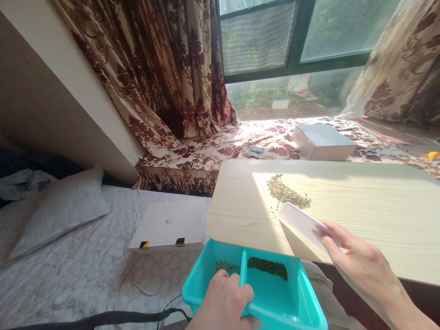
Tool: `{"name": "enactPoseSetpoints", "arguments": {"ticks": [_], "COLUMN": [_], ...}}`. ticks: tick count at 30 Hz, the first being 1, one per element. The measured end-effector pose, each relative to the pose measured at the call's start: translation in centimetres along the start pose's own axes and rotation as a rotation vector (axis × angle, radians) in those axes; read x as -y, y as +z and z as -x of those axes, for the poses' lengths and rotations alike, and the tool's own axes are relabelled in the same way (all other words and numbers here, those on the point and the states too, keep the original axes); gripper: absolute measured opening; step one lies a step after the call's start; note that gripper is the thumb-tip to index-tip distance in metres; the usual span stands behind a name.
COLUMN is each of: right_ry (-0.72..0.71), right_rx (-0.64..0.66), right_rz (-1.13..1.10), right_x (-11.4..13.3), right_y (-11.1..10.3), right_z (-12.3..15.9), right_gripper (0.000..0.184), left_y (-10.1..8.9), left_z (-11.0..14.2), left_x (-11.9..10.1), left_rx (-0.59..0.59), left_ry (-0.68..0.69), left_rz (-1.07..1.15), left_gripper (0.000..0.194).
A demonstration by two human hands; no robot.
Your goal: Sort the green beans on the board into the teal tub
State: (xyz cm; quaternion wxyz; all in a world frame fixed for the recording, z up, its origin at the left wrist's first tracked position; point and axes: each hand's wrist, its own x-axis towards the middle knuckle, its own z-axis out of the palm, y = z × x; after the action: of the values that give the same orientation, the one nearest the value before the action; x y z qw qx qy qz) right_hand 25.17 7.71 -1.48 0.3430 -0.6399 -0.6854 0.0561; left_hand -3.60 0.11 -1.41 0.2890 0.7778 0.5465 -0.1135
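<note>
Grains (288, 192) near white strip (302, 223) in right hand (360, 254); left hand (225, 300) on bin (270, 295).

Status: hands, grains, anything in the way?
Right hand holding flat white piece beside grains on table. Left hand at divider in teal bin, grip unclear. Box beyond table, not in the way.

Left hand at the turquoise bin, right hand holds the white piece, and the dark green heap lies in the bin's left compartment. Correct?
No: the head view shows the dark green heap in the right compartment of the bin. The left hand at the bin and right hand holding the white piece are as stated.
</note>
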Motion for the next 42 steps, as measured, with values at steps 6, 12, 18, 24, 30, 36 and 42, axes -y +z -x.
{"name": "enactPoseSetpoints", "arguments": {"ticks": [6, 12, 18, 24, 30, 36, 42], "right_ry": [-0.019, -0.047, -0.031, -0.051, -0.097, -0.172, -0.178], "right_rx": [0.012, 0.032, 0.026, 0.045, 0.103, 0.190, 0.223], "right_rz": [-0.028, -0.083, -0.052, -0.090, -0.156, -0.212, -0.214], "right_x": [0.5, 1.6, 1.1, 2.5, 4.3, 6.2, 6.0], "right_y": [0.4, 0.9, 1.2, 1.9, 3.4, 3.7, 2.1], "right_z": [0.7, 0.7, 0.3, 0.8, 1.5, 2.8, 2.0], "right_gripper": [0.026, 0.028, 0.027, 0.029, 0.029, 0.025, 0.025], "left_y": [0.3, 0.5, 0.3, 0.1, 2.4, 2.7, 2.1], "left_z": [-0.2, 0.1, 0.2, -1.4, -3.6, -4.1, -3.6], "left_x": [-0.2, -0.1, -0.3, -2.6, -4.1, -4.2, -4.1], "left_rx": [-0.012, -0.037, -0.055, 0.010, -0.058, -0.084, -0.048], "left_ry": [0.015, 0.021, 0.028, 0.164, 0.246, 0.260, 0.255], "left_rz": [0.003, -0.023, -0.045, -0.123, -0.169, -0.144, -0.138], "left_gripper": [0.032, 0.032, 0.035, 0.032, 0.038, 0.040, 0.043]}}
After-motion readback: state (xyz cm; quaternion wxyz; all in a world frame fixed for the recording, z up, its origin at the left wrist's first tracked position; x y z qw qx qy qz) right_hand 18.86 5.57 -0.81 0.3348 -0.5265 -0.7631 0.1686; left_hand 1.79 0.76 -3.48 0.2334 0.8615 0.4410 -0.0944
